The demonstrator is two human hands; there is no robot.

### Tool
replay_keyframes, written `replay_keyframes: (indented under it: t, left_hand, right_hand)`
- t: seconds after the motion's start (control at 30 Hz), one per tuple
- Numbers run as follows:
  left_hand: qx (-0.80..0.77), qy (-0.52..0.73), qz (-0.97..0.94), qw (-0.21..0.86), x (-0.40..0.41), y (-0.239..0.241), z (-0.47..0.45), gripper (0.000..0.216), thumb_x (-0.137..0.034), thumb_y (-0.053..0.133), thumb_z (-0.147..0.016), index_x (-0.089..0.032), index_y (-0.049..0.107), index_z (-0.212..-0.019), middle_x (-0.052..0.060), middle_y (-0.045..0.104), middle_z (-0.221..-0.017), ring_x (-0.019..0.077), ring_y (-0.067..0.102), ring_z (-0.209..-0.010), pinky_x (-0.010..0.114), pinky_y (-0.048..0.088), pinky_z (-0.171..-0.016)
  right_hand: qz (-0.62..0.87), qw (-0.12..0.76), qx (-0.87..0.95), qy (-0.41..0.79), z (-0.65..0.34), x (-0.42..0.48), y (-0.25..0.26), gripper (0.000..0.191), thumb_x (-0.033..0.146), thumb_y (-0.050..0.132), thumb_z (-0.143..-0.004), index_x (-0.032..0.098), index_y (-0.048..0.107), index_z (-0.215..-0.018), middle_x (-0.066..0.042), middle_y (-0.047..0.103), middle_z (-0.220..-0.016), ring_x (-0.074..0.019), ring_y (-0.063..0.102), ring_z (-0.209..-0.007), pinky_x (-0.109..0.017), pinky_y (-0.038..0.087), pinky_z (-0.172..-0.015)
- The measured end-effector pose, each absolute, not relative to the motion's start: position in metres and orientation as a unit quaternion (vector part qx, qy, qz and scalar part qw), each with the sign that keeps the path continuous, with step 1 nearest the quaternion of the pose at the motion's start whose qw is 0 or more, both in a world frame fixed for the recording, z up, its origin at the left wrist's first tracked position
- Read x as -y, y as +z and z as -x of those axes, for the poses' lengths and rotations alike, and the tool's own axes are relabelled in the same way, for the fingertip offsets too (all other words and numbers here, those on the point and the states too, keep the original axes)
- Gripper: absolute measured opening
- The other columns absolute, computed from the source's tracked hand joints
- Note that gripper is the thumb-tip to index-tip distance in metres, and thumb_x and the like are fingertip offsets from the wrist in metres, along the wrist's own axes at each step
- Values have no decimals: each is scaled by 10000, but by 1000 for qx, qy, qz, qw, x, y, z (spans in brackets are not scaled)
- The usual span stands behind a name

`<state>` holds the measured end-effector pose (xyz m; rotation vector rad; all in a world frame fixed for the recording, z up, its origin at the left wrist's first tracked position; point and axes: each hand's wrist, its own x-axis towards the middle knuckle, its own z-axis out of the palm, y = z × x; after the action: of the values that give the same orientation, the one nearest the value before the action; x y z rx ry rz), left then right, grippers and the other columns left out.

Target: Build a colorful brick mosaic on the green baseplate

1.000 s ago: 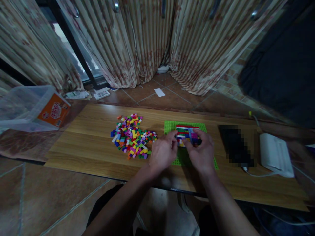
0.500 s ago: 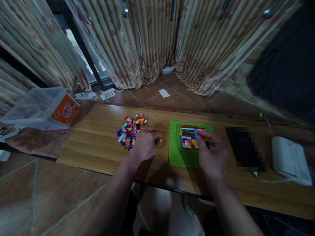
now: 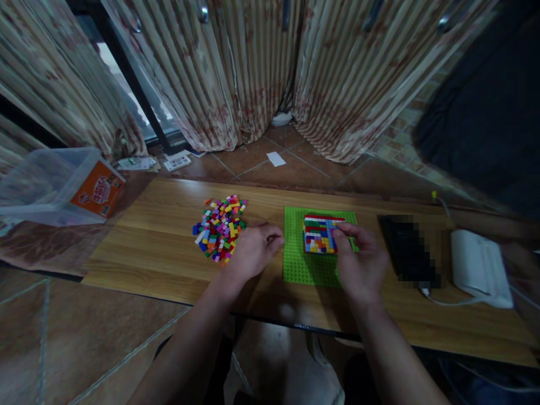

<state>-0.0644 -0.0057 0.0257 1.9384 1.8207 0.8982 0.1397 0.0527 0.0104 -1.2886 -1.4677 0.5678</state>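
Hands: left [image 3: 252,251] by brick pile [image 3: 219,226], right [image 3: 360,261] touching brick block [image 3: 319,233].

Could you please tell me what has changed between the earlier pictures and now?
The left hand left the brick block and moved left, beside the loose brick pile. The right hand stayed at the block's right edge. The green baseplate and pile kept their places on the table.

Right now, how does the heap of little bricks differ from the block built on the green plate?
The loose brick pile lies scattered straight on the wooden table; the built brick block is packed in neat rows on the green baseplate. The pile sits beside the left hand; the right hand touches the block's edge. Both mix many bright colours.
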Motion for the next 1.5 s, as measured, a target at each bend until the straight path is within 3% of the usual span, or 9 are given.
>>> replay_keyframes:
  t: [0.13,0.27,0.97,1.5]
  left_hand:
    - [-609,402,-625,278,5,18,41,129,-221,576,-884,-179,698,-873,13,723,-807,136,658,-722,239,485,-688]
    - [-600,423,-603,312,1,10,23,150,-217,554,-888,-171,696,-868,26,728,-820,148,669,-746,244,494,-696]
    - [-635,377,-622,261,-5,12,10,107,-204,564,-888,-216,665,-854,0,727,-858,155,674,-802,250,504,-739]
    - [-630,389,-625,246,-7,7,8,108,-150,551,-876,-197,649,-877,10,716,-831,144,670,-770,235,496,-717]
  right_hand:
    - [541,523,602,267,-139,-51,12,226,365,626,-814,175,731,-879,-67,730,-896,-225,669,-860,-393,496,-843]
    - [538,518,598,290,-138,-50,14,226,362,627,-814,168,731,-866,-68,735,-870,-220,672,-823,-378,507,-804]
    - [533,498,624,279,-142,-49,15,224,356,591,-824,178,724,-853,-61,730,-850,-209,668,-771,-368,529,-747]
    - [529,397,726,188,-133,-46,7,222,343,655,-775,212,704,-946,-93,671,-1039,-271,588,-1016,-460,448,-926]
